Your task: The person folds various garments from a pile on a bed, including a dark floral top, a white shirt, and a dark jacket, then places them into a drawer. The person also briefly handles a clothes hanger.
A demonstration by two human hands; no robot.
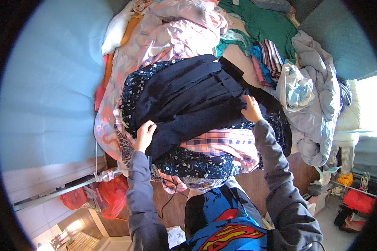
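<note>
A black cloth garment [188, 97] with long folds lies spread over a heap of clothes before me. My left hand [145, 135] grips its near-left edge, with the fingers curled over the cloth. At its right edge, my right hand [252, 109] holds the fabric between thumb and fingers. Underneath lies a black floral-print cloth [194, 163], which shows at the left, the near side and the right. Between the garment and the near floral part, a pink plaid cloth [220, 141] is visible. Other layers of the heap are hidden.
A pale patterned quilt [182, 37] is bunched beyond the heap. Folded striped clothes [270, 59], a white plastic bag [295, 88] and a grey quilt [320, 125] lie right. Blue curtains [50, 84] flank the bed. A clear bottle [110, 174] and red bags [113, 194] are at left.
</note>
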